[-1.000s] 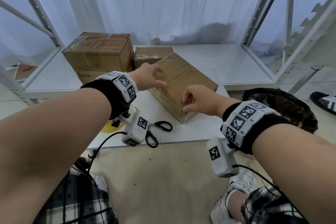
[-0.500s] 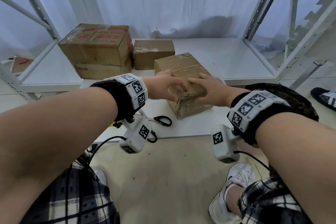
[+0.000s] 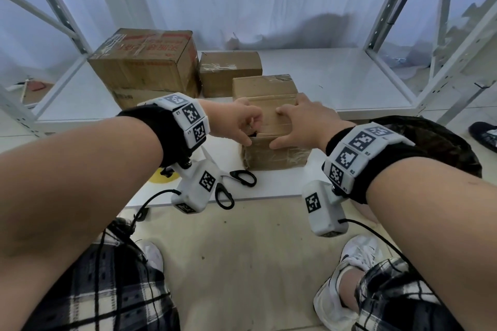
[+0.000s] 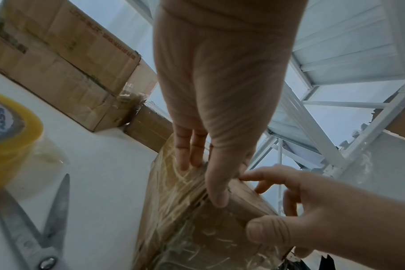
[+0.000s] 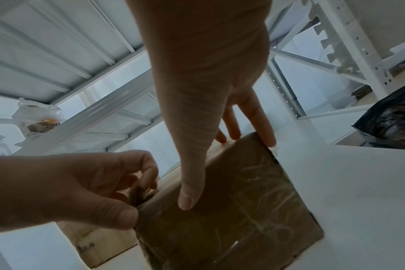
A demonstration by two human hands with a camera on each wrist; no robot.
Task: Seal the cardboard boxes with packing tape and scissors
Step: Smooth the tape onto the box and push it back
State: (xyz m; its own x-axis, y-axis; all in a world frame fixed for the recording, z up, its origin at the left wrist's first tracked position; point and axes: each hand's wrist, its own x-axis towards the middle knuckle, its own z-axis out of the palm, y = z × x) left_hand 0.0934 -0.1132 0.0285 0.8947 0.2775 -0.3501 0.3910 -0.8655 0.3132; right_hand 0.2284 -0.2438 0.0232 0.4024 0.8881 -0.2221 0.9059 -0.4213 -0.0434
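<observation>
Two hands on a small box

The small box (image 3: 271, 126) sits near the table's (image 3: 349, 80) front edge. The left hand (image 3: 239, 123) pinches its flap; the right hand (image 3: 301, 123) presses flat. The flap could pop up if they let go.

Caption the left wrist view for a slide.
Both hands work the near box's top edge; tape roll and scissors lie alongside.

Scissors (image 3: 234, 185) lie left of the near box (image 3: 271, 126), two boxes (image 3: 150, 64) behind
</observation>
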